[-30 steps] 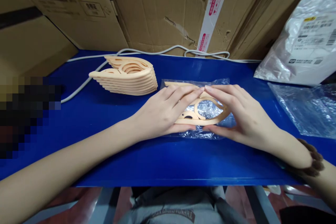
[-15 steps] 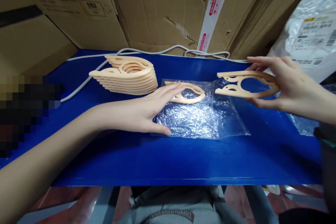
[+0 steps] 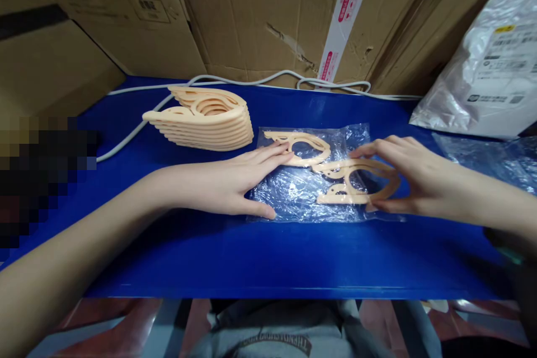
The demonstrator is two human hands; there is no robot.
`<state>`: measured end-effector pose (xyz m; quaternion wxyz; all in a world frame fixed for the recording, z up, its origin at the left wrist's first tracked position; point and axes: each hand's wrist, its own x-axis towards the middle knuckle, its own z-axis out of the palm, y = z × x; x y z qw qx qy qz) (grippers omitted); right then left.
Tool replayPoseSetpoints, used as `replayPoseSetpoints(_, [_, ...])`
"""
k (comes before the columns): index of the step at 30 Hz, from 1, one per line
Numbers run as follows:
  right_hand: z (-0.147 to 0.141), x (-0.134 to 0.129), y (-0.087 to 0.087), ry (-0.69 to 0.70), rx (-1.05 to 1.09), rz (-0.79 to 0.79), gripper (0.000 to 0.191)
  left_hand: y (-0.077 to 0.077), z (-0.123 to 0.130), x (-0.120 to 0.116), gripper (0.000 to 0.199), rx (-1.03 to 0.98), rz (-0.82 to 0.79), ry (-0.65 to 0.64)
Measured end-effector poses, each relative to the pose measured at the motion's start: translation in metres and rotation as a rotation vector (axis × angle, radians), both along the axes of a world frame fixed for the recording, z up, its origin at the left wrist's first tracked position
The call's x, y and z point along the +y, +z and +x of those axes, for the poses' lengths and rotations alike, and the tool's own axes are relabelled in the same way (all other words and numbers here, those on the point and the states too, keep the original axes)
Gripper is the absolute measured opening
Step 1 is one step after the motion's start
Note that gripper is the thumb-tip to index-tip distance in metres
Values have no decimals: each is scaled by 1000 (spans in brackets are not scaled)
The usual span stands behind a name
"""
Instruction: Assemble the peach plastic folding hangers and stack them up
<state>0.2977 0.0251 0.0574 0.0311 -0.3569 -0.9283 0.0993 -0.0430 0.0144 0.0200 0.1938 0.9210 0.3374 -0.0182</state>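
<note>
On the blue table lies a clear plastic bag (image 3: 289,196) with a cream folded hanger (image 3: 323,152) in its upper part. My left hand (image 3: 239,179) rests flat on the bag's left side, fingers spread, its fingertips over that hanger. Between thumb and fingers, my right hand (image 3: 403,179) grips a second cream hanger (image 3: 352,198) by its rounded end. The narrow ends of this hanger point left, over the bag's right part. A stack of several similar hangers (image 3: 210,126) stands to the left, behind my left hand.
Cardboard boxes (image 3: 251,22) line the back of the blue table (image 3: 268,263). A pale cable (image 3: 138,130) runs along the rear and left. At the right are a white plastic parcel (image 3: 482,84) and more clear plastic (image 3: 503,162). Something pixelated covers the left edge.
My right hand has moved left and toward the front edge with its hanger, from right of the bag to over it. My left hand has barely moved.
</note>
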Motion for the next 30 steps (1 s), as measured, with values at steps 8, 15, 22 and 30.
replayPoseSetpoints(8, [-9, 2, -9, 65, 34, 20, 71, 1, 2, -3, 98, 32, -37, 32])
replayPoseSetpoints(15, [21, 17, -18, 27, -39, -6, 76, 0, 4, -4, 96, 5, 9, 10])
replayPoseSetpoints(22, [-16, 3, -19, 13, 84, -118, 75, 0, 7, -8, 95, 40, -5, 65])
replayPoseSetpoints(30, [-13, 14, -20, 23, 171, -204, 75, -1, 8, -7, 93, 16, 11, 61])
